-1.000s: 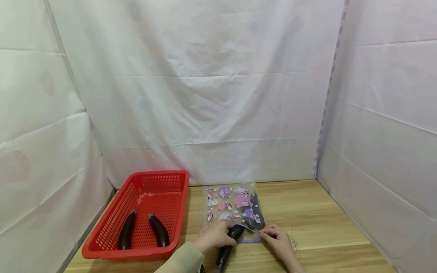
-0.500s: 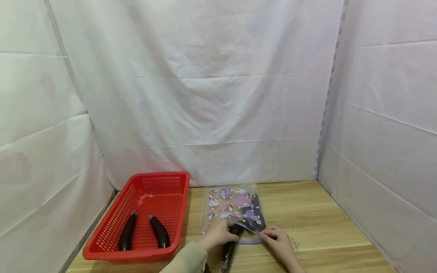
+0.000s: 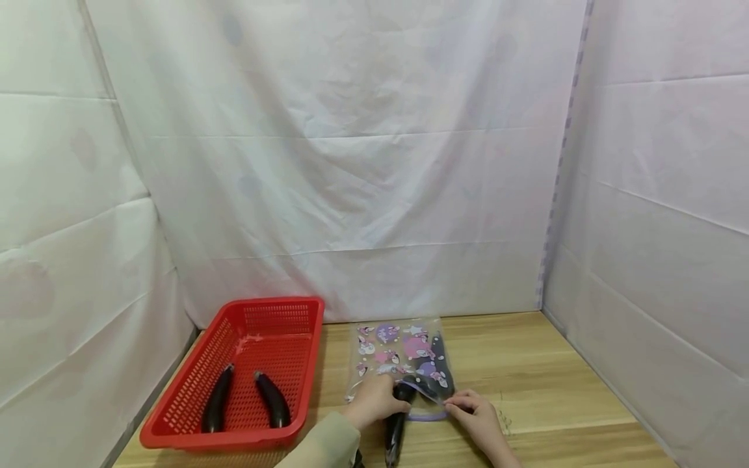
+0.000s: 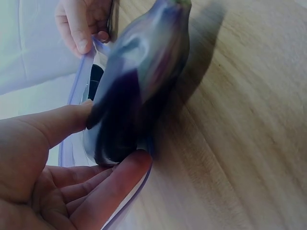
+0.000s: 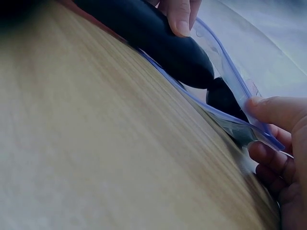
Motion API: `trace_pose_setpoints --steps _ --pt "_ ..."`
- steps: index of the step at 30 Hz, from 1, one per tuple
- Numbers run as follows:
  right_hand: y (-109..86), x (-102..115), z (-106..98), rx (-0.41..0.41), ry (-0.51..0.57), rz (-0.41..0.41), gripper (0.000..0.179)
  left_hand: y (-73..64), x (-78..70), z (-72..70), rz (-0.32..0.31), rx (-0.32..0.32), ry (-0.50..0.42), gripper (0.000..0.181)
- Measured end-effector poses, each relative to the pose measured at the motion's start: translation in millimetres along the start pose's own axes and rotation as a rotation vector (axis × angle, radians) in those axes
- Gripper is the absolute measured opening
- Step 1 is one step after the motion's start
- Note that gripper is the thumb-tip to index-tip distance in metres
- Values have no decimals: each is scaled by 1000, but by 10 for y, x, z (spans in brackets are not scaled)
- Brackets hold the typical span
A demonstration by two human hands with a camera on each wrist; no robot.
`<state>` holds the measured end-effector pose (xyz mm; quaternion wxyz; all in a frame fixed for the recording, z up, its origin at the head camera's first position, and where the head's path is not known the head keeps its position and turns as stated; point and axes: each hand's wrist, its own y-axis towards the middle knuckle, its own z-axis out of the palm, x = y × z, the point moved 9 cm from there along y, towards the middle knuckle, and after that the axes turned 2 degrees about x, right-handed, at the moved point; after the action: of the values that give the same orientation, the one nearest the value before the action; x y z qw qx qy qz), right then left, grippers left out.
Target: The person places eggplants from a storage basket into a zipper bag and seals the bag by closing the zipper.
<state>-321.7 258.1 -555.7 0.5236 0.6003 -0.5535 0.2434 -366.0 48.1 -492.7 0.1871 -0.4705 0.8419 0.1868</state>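
Observation:
In the head view my left hand (image 3: 374, 402) grips a dark eggplant (image 3: 396, 432) at the mouth of a clear zip bag (image 3: 374, 377) printed with pink and purple figures. Thumb and fingers lie on either side of the eggplant (image 4: 144, 81) in the left wrist view, its stem end pointing away from the bag. My right hand (image 3: 476, 419) pinches the corner of the bag's purple-edged mouth. The mouth gapes in the right wrist view, where the held eggplant's rounded end (image 5: 192, 62) is between its edges. A second eggplant (image 3: 439, 364) lies inside, along the bag's right side.
To the left stands a red plastic basket (image 3: 313, 364) with two eggplants in it, one of them a curved eggplant (image 3: 273, 400). Everything rests on a wood-grain table (image 3: 573, 390). White cloth (image 3: 363, 195) hangs behind and at both sides.
The left hand has moved slightly right, and the held eggplant has swung to point more straight toward the bag. The right hand keeps its pinch on the bag's corner.

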Motion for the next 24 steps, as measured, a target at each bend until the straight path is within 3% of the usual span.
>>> trace_pose_setpoints --steps 6,10,21,24 --pt "0 4 9 -5 -11 41 12 4 -29 -14 -1 9 55 36" --pt "-18 121 -9 -20 -11 35 13 5 -37 -17 -11 25 60 36" --pt "19 13 -8 19 2 30 12 -17 -59 -23 -3 53 90 43" --pt "22 0 -17 16 -13 30 10 -61 -70 -56 24 59 96 37"
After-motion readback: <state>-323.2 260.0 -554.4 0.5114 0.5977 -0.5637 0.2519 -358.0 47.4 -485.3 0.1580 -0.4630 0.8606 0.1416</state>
